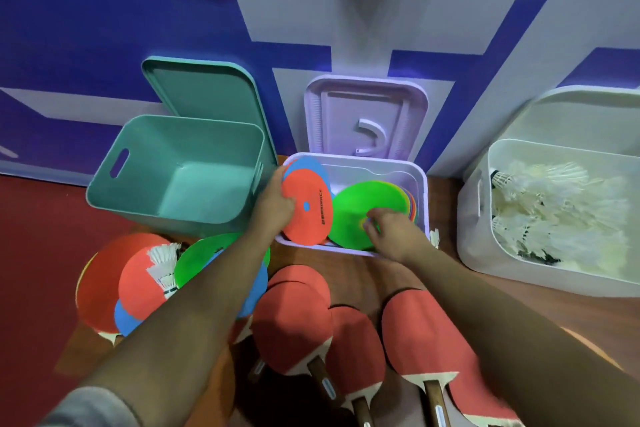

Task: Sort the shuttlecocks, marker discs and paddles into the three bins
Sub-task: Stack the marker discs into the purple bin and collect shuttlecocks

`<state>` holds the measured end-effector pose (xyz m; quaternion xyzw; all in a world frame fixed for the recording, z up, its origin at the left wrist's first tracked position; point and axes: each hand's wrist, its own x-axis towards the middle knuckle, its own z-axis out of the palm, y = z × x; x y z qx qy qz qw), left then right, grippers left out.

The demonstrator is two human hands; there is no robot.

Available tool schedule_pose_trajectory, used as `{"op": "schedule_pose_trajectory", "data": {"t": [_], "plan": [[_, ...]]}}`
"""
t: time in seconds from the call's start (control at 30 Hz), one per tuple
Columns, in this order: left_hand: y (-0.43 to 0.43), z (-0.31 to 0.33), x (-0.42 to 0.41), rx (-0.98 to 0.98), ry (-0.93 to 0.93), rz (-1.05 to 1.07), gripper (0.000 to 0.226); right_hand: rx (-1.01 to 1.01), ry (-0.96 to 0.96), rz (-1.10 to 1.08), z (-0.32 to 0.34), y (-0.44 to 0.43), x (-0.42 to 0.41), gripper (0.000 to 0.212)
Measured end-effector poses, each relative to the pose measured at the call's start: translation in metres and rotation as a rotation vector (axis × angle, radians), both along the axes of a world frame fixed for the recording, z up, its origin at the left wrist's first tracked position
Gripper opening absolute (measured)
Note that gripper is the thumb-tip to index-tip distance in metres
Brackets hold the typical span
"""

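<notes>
- Red paddles (pixel 291 319) lie nearest, on the floor; loose discs (pixel 138 284) topped by a shuttlecock (pixel 162 263) lie to their left.
- Left hand (pixel 273 208) grips an orange disc (pixel 306 215) at the lilac bin's (pixel 420 184) left rim.
- Right hand (pixel 391 232) touches a green disc (pixel 363 204) inside that bin; its grip is unclear.
- Teal bin (pixel 180 184) stands left; white bin (pixel 478 253), right, holds shuttlecocks (pixel 554 211).

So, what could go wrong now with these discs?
1. The orange disc in the left hand is held tilted over the purple bin's rim; it might slip outside.
2. A shuttlecock lies on the floor discs; it could be scooped up with them into the wrong bin.
</notes>
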<state>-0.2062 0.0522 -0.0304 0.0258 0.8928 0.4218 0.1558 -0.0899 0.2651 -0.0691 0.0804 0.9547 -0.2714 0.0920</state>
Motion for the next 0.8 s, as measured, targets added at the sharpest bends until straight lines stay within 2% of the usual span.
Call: {"op": "schedule_pose_trajectory", "data": {"t": [0.17, 0.3, 0.43, 0.47, 0.53, 0.67, 0.8], "plan": [[0.014, -0.023, -0.006, -0.213, 0.133, -0.171, 0.07, 0.304, -0.259, 0.127, -0.017, 0.006, -0.003, 0.042], [0.017, -0.042, -0.009, -0.282, 0.202, -0.298, 0.077, 0.525, -0.213, 0.112, -0.016, 0.012, -0.002, 0.036], [0.014, -0.055, -0.019, -0.174, 0.172, -0.251, 0.068, 0.497, -0.172, 0.085, -0.024, 0.012, -0.002, 0.032], [0.014, -0.054, -0.02, -0.196, 0.168, -0.263, 0.065, 0.483, -0.162, 0.077, -0.026, 0.011, -0.001, 0.03], [0.015, -0.055, -0.019, -0.36, 0.253, -0.34, 0.06, 0.468, -0.129, 0.063, -0.029, 0.01, 0.0, 0.026], [0.007, -0.057, -0.021, -0.812, 0.625, -0.512, 0.052, 0.434, -0.117, 0.04, -0.031, 0.01, 0.0, 0.026], [-0.005, -0.078, -0.016, -0.885, 0.742, -0.735, 0.031, 0.437, 0.012, 0.025, -0.035, 0.01, 0.004, 0.037]]}}
